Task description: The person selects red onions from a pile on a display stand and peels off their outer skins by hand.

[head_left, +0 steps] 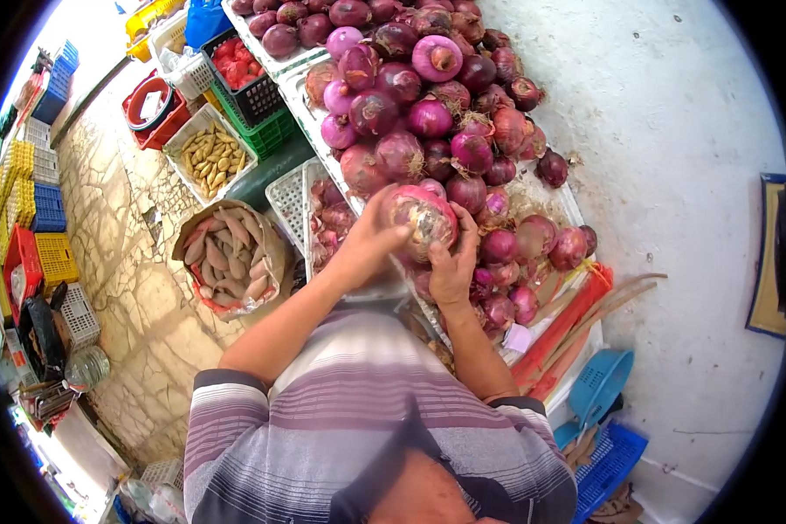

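Note:
A large red onion [424,220] with a patch of pale, peeling skin is held up in front of the chest. My left hand [371,237] wraps its left side, the thumb lying across the pale patch. On the lower right side my right hand [454,266] grips the same onion with thumb and fingers. Just beyond and to the right, a big heap of red onions [428,118] lies on white trays [555,188]. Below the trays' left edge, a white crate [290,203] holds smaller reddish onions [330,214].
A sack of sweet potatoes [275,301] stands on the stone floor at left, near a box of yellowish roots [176,144]. Stacked crates [48,210] line the far left. A blue basket [607,380] and red netting [555,345] lie at lower right by the white wall.

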The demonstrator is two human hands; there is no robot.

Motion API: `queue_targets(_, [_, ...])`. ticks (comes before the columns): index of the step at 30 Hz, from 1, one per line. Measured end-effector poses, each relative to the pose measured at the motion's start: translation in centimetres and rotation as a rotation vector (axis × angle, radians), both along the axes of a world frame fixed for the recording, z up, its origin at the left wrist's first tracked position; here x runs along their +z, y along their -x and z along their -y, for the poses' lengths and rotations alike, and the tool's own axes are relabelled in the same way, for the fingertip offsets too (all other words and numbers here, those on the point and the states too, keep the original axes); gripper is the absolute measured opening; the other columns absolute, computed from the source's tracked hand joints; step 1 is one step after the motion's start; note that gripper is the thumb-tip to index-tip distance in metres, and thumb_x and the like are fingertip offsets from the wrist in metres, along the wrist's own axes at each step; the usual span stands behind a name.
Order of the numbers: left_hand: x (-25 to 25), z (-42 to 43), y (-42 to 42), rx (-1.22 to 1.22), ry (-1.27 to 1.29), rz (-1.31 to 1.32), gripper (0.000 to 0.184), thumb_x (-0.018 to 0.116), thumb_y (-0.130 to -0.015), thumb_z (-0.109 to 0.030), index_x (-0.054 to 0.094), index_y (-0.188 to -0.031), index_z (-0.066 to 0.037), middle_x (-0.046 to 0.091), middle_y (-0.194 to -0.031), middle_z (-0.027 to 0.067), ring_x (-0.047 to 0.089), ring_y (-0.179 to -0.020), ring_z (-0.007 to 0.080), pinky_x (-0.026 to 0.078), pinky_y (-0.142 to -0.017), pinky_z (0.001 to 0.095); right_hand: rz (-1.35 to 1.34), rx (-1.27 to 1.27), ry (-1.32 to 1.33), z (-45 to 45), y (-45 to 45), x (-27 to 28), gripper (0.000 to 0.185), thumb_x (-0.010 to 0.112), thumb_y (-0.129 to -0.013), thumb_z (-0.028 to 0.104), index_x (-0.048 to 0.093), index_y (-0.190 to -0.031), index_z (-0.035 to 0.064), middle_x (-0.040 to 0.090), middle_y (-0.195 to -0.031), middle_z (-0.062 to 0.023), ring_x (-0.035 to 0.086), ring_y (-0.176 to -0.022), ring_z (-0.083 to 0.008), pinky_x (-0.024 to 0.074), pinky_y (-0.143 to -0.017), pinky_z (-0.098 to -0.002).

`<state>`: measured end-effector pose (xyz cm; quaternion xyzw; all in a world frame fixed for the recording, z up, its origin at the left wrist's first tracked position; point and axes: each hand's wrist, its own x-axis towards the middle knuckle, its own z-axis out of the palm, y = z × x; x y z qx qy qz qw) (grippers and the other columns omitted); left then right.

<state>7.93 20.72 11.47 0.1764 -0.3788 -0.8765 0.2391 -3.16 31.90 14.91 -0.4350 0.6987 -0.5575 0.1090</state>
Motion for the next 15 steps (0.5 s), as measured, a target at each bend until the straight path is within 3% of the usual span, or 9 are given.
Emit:
queue_targets(2, [0.2,0.2,-0.1,0.04,0.044,0.056,0.091,0.076,-0.09,-0.031,0.025,-0.158,0.001,0.048,-0.146,0.0158,0.049,-0.133,0.0235,0.038,-0.115,0.0365,0.009,0.03,0.011,0.0,0.0,-0.1,0.069,0.073,-0.088,0.029,0.046,-0.141,-0.0044,0.049,-0.138,-0.0181,0.049,-0.128,-0.0274,0.0378,-0.112,-0.0399])
queue_targets(4, [0.2,0.5,-0.2,0.06,0.064,0.057,0.09,0.076,-0.089,-0.029,0.025,-0.158,0.0,0.048,-0.144,0.0165,0.05,-0.131,0.0238,0.04,-0.113,0.0364,-0.062,0.029,0.033,0.0,0.9,-1.4,0.065,0.079,-0.08,0.011,0.05,-0.136,-0.0027,0.049,-0.137,-0.0212,0.052,-0.126,-0.032,0.0418,-0.11,-0.0417])
queue_targets(11, [0.8,1.7,-0.9,0.006,-0.014,-0.005,0.09,0.076,-0.086,-0.025,0.027,-0.158,-0.003,0.049,-0.143,0.0165,0.053,-0.128,0.0247,0.044,-0.11,0.0371,-0.089,0.044,0.07,0.7,0.4,-1.9,0.065,0.08,-0.08,0.012,0.051,-0.136,-0.0019,0.051,-0.138,-0.0196,0.05,-0.13,-0.0323,0.0394,-0.112,-0.0421])
queue_targets(15, [1.1,2.5,-1.2,-0.039,-0.201,-0.097,0.088,0.077,-0.085,-0.022,0.029,-0.157,-0.004,0.052,-0.14,0.0157,0.055,-0.127,0.0259,0.045,-0.11,0.0386,-0.077,0.037,0.084,1.1,-0.1,-1.6,0.064,0.081,-0.081,0.012,0.051,-0.136,-0.0013,0.052,-0.138,-0.0205,0.051,-0.129,-0.0337,0.0394,-0.112,-0.0433])
